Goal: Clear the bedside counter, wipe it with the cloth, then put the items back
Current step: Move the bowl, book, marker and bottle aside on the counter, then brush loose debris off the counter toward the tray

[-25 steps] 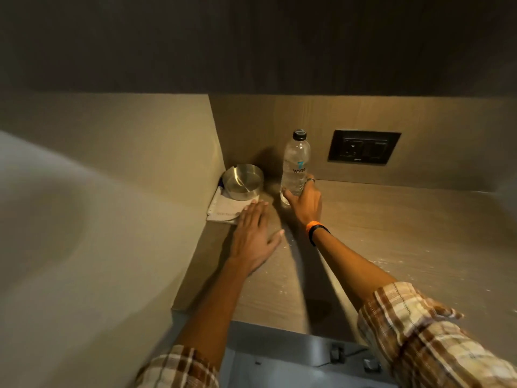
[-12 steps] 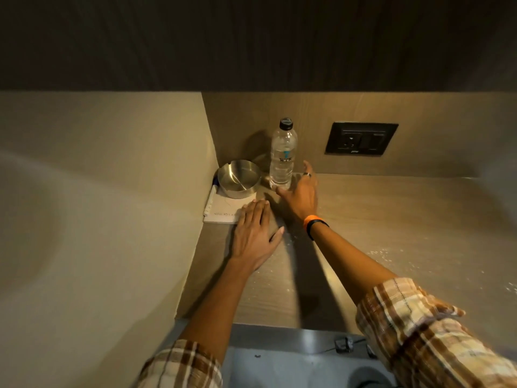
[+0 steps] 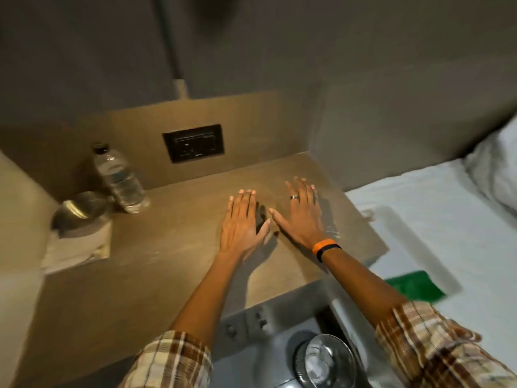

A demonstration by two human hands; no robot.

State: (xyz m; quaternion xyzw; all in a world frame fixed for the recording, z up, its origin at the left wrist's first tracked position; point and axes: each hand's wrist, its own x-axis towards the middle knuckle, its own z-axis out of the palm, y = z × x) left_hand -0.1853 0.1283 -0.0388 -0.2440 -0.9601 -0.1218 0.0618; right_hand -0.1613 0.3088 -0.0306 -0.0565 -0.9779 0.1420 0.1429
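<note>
The wooden bedside counter (image 3: 173,247) fills the middle of the view. My left hand (image 3: 242,224) and my right hand (image 3: 303,214) lie flat on it side by side, fingers spread, holding nothing. A clear water bottle (image 3: 120,180) with a dark cap stands upright in the back left corner. Beside it, a steel bowl (image 3: 81,212) rests on a white notepad (image 3: 78,245) against the left wall. A green cloth (image 3: 416,285) lies on the white bed to the right, apart from both hands.
A black socket plate (image 3: 193,142) sits in the back panel. The bed sheet (image 3: 433,208) and a pillow (image 3: 498,169) are on the right. Below the counter's front edge stand a round glass object (image 3: 326,359) and small switches (image 3: 258,319).
My right hand has let go of the bottle and moved right. My left hand has moved right too, and both now lie flat mid-counter. The view has swung right, showing the bed.
</note>
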